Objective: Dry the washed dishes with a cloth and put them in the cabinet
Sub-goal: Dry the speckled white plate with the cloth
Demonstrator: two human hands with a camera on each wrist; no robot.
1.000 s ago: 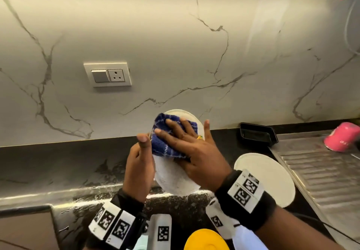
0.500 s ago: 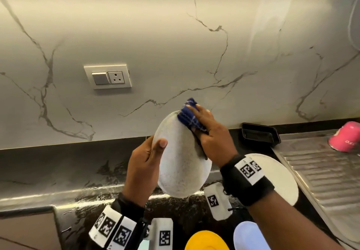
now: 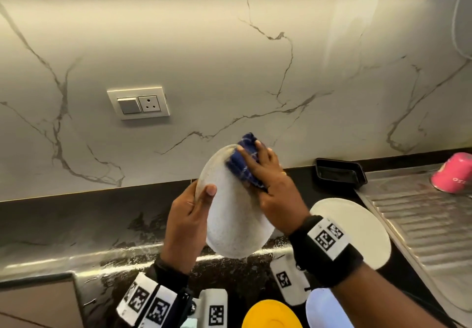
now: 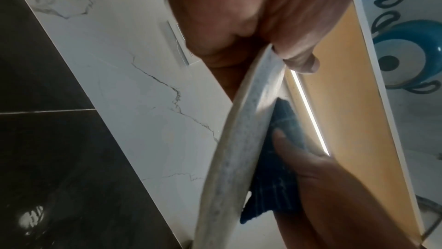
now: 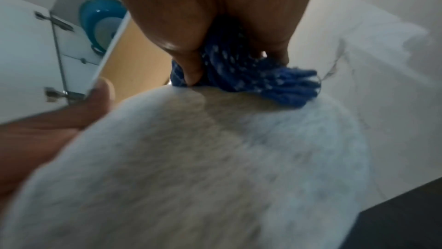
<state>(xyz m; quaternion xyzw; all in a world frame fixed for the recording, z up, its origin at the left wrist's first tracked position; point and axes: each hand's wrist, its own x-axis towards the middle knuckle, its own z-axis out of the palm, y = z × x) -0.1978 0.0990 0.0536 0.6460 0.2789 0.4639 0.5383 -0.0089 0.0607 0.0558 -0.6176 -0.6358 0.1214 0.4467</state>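
Observation:
I hold a white speckled plate tilted on edge above the dark counter. My left hand grips its left rim, thumb on the near face. My right hand grips a bunched blue checked cloth and presses it on the plate's upper right part. In the left wrist view the plate's rim runs edge-on, with the cloth behind it. In the right wrist view the cloth sits at the plate's far edge under my thumb.
A second white plate lies on the counter to the right. Beside it are a steel draining board with an upturned pink cup and a black tray. A yellow dish sits near me. A wall socket is on the marble backsplash.
The plate has been turned so its other face is toward me. The cloth went from the middle of the plate to its upper right edge, then slid slightly down.

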